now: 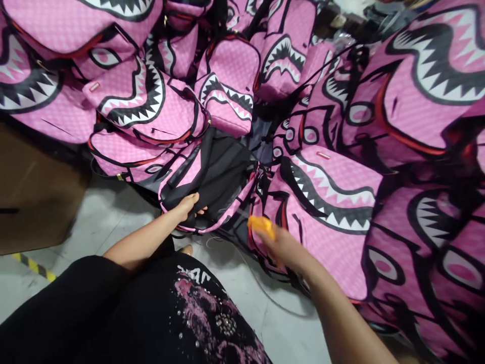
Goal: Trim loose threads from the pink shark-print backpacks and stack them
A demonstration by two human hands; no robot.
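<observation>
A pink and black backpack (223, 174) lies before me with its black side turned up. My left hand (188, 206) is closed on the black fabric near its lower edge. To the right, my right hand (278, 242) is wrapped round a small orange tool (262, 226); motion blur hides its exact kind. That tool is held apart from the black fabric, close to another pink backpack (333, 202) with a printed shark mouth.
Many more pink shark-mouth backpacks (231, 81) are piled ahead and on both sides. A brown cardboard box (38, 187) stands at the left. A thin cord (265, 290) runs across the pale floor (113, 217), which bears yellow-black tape (34, 267).
</observation>
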